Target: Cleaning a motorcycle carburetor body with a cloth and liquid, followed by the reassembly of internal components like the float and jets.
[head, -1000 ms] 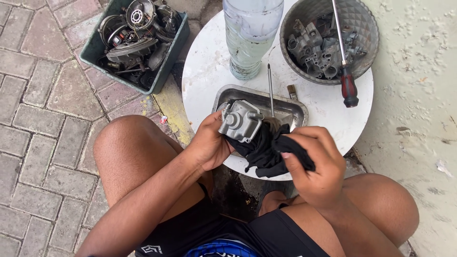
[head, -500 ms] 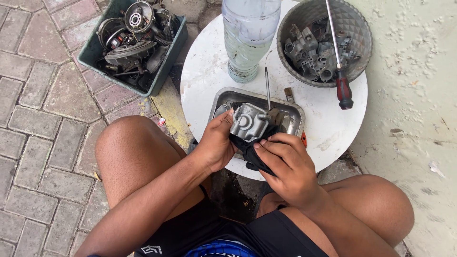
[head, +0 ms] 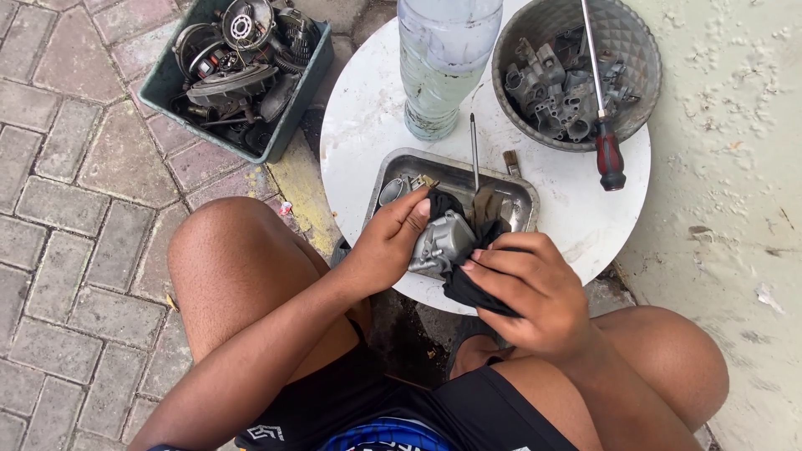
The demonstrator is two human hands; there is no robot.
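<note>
We hold a grey cast metal part (head: 441, 242), carburetor-like in shape, just above the near edge of the round white desk (head: 359, 125), at about 6 o'clock on it. Our left hand (head: 388, 242) is clamped on the part's left side, fingers curled over its top. Our right hand (head: 526, 288) is closed on a black cloth (head: 468, 288) and presses it against the part's right side.

Progress, as we judge it: wiping is under way. The exposed face of the part looks dull grey and fairly free of grime, so some cleaning seems done. How much remains we cannot say.

Left to right across the scene:
- At 10 o'clock, on the brick paving, a green bin (head: 288, 125) of dark engine pieces.
- At desk centre, a shallow metal tray (head: 522, 200) with small bits, a thin rod and a brush handle lying in it.
- At 12 o'clock, a clear plastic bottle (head: 443, 75) with pale liquid.
- At 1 o'clock, a grey bowl (head: 626, 50) of cast parts that look unwiped, with a red-handled screwdriver (head: 608, 154) leaning over its rim.

Hidden or unclear:
- The part's underside and right face are covered by cloth and fingers.
- The bottle top is cut off by the frame edge.
- The tray's small items are too tiny to identify.
- The bin contents are a dark tangle.
</note>
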